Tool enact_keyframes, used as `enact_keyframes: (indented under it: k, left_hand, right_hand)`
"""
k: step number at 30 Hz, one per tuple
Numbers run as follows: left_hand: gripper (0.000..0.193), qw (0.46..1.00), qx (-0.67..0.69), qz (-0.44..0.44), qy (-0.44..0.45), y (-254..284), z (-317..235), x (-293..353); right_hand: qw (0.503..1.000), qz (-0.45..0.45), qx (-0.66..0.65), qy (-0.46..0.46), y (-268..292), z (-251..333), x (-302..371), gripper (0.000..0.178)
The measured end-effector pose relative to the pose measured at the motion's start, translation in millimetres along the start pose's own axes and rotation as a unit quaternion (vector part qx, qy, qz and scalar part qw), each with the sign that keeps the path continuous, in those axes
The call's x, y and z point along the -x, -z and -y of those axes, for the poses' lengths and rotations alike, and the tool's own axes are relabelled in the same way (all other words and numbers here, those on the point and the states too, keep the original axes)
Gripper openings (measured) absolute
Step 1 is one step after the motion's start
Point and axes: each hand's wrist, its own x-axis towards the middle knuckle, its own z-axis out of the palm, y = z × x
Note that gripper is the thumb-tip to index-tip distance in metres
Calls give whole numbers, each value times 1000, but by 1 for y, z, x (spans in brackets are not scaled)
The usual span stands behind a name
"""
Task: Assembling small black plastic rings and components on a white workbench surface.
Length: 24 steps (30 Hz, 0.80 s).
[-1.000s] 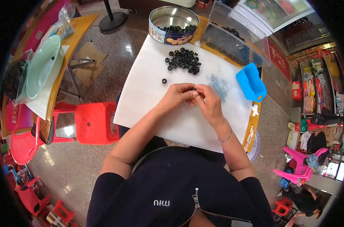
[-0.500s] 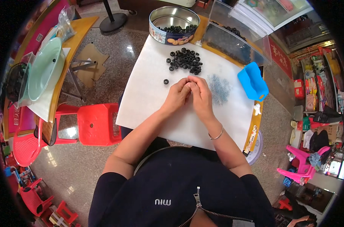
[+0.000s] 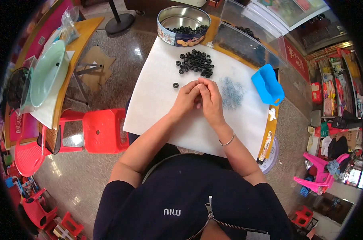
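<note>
Over the white sheet [image 3: 149,104] on the table, my left hand [image 3: 186,97] and my right hand [image 3: 210,98] meet fingertip to fingertip. Both are closed, and whatever they pinch is hidden by the fingers. Just beyond them lies a pile of small black ring-shaped parts [image 3: 194,62]. One single black ring [image 3: 176,85] sits apart, left of my left hand. To the right of my right hand, tiny bluish pieces [image 3: 232,94] are spread over the sheet.
A round tin [image 3: 183,40] holding more black parts stands at the far edge, beside a clear plastic box [image 3: 241,46]. The blue plastic scoop-like container [image 3: 267,85] rests at the right edge. Left are a red stool [image 3: 103,130] and a side table with a green basin [image 3: 49,74].
My hands stay together in nearly the same place, with only slight finger movement. The whole view has shifted a little.
</note>
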Motion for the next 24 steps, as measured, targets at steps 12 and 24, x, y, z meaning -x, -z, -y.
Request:
enact_keyframes:
  k: [12, 24]
  left_hand:
    - [35, 958, 248, 113, 94, -12, -25, 44]
    - [38, 976, 129, 119, 132, -32, -14, 83]
  right_hand:
    - [993, -28, 72, 94, 45, 38, 37, 27]
    - [951, 9, 181, 251, 65, 54, 70, 29]
